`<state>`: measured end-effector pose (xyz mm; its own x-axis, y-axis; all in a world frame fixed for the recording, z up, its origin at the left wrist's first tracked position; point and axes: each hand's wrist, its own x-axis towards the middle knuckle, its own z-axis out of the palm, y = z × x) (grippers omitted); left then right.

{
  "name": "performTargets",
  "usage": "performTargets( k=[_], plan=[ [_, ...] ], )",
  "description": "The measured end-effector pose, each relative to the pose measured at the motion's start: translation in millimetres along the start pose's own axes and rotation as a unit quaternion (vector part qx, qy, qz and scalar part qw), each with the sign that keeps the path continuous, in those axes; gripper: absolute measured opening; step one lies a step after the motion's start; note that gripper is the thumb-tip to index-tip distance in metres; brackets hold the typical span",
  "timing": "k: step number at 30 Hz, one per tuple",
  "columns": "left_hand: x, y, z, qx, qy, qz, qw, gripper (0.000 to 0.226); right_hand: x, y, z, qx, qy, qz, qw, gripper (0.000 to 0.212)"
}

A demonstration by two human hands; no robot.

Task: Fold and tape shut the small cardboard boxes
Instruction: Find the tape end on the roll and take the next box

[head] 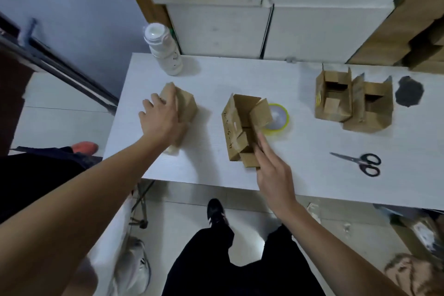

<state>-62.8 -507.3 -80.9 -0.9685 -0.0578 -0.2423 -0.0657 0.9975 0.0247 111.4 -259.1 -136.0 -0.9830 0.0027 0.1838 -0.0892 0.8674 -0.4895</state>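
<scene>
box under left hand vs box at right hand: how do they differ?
The closed box has its flaps folded shut; the open box has its flaps standing up and its inside showing. The left hand lies on top of the closed box, fingers spread over it; the right hand touches only the open box's near side with straight fingers. The open box shows handwriting on one side; none shows on the closed box. Both are small, brown cardboard, on the white table.

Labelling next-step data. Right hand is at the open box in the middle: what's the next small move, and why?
Probably fold the flaps of the open box inward with the right hand. Its flaps stand up, the fingers lie straight against its near right side, and the tape roll sits just behind it, untouched. The left hand rests on a closed box, so it looks done.
</scene>
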Motion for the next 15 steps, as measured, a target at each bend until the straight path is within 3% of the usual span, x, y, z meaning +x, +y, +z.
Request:
performTargets(
  k=[2,5,8,11,12,15],
  plan=[
    [-0.1,0.5,1.3,-0.004,0.047,0.036,0.998,0.068,7.0,-11.8,17.8,-0.038,-0.043,0.033,0.998,0.056],
    [-15.4,16.4,10.4,-0.125,0.087,0.195,0.969,0.039,20.0,-31.0,34.0,-0.087,-0.124,0.089,0.984,0.06],
    [-35.7,34.7,27.5,-0.226,-0.034,0.216,0.949,0.047,31.7,-39.0,42.3,-0.05,-0.232,0.1,0.966,0.048],
    [-36.9,41.5,46.9,-0.198,-0.104,0.197,0.954,0.059,41.5,-38.1,21.8,0.05,-0.285,0.053,0.956,0.055],
    [-35.7,40.3,50.4,-0.184,-0.092,0.198,0.958,0.057,45.2,-35.4,9.0,0.067,-0.248,0.05,0.965,0.051],
    [-33.2,34.6,60.9,-0.178,-0.03,0.186,0.966,0.047,61.9,-0.1,-10.8,0.055,0.007,0.106,0.993,0.033]
  ],
)
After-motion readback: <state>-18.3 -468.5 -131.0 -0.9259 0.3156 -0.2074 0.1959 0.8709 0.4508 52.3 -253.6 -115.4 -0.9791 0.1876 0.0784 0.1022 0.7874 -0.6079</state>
